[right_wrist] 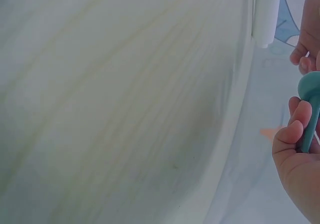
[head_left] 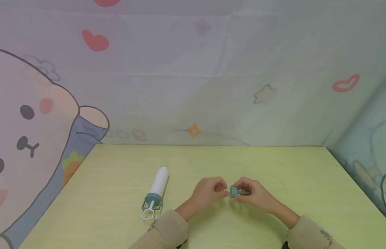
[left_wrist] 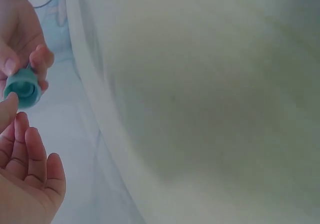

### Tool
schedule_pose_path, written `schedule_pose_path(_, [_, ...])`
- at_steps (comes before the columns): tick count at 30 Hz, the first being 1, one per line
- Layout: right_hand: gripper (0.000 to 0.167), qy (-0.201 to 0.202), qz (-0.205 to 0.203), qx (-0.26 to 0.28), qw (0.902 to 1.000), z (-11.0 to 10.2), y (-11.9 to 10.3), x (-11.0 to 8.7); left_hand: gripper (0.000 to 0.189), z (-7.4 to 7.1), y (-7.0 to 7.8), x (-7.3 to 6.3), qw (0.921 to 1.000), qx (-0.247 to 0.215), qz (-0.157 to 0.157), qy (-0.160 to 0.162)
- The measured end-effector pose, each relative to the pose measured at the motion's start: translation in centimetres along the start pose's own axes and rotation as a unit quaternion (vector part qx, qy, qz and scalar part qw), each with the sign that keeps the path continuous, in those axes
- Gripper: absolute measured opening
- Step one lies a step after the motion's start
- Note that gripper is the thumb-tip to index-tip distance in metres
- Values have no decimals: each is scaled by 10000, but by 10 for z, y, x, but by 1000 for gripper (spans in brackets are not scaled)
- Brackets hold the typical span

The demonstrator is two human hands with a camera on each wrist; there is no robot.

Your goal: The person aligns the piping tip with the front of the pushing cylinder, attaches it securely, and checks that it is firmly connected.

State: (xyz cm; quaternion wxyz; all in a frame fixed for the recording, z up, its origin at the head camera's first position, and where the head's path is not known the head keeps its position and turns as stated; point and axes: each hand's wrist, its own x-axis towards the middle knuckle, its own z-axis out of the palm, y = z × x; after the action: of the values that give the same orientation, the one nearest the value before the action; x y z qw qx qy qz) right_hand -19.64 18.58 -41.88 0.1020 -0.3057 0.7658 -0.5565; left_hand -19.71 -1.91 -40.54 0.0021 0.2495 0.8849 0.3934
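A small teal piece (head_left: 233,192) with a hollow round cup at one end and a thin stem is gripped by the stem in my right hand (head_left: 256,194). The cup (left_wrist: 23,89) faces my left hand (head_left: 208,190), and its hollow inside shows in the left wrist view. There, the left thumb overlaps the cup's rim while the other left fingers (left_wrist: 36,151) are spread and loosely bent. In the right wrist view, right fingers curl around the stem (right_wrist: 310,126). To the left lies a white syringe-like tube (head_left: 160,181) with a teal collar and a white ring handle.
Both hands are over a yellow-green table (head_left: 258,162). Behind it hangs a pale printed cloth (head_left: 180,52) with hearts, stars and a large cartoon animal on the left. A dark cable (head_left: 383,190) hangs beyond the table's right edge.
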Motion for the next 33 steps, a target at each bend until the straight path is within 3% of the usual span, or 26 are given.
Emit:
schedule_pose_path(6, [26, 24, 91, -13, 10000, -2, 2, 0, 16, -26, -4, -2, 9985, 443, -192, -248])
schedule_pose_path(11, [28, -18, 127, 44, 9999, -3, 4, -2, 17, -50, -21, -8, 9964, 696, -339, -353])
schedule_pose_path(22, [26, 22, 86, -185, 9998, -6, 6, -2, 40, -95, -66, -21, 9833, 1508, -1024, 31])
schedule_pose_path(27, [26, 24, 45, -220, 9997, -6, 7, -3, 59, -108, -84, -34, 9769, 1645, -1364, 0])
schedule_pose_path(33, [26, 72, 126, -276, 9995, -7, 7, -3, 71, -113, -103, -46, 9736, 1573, -1655, 18])
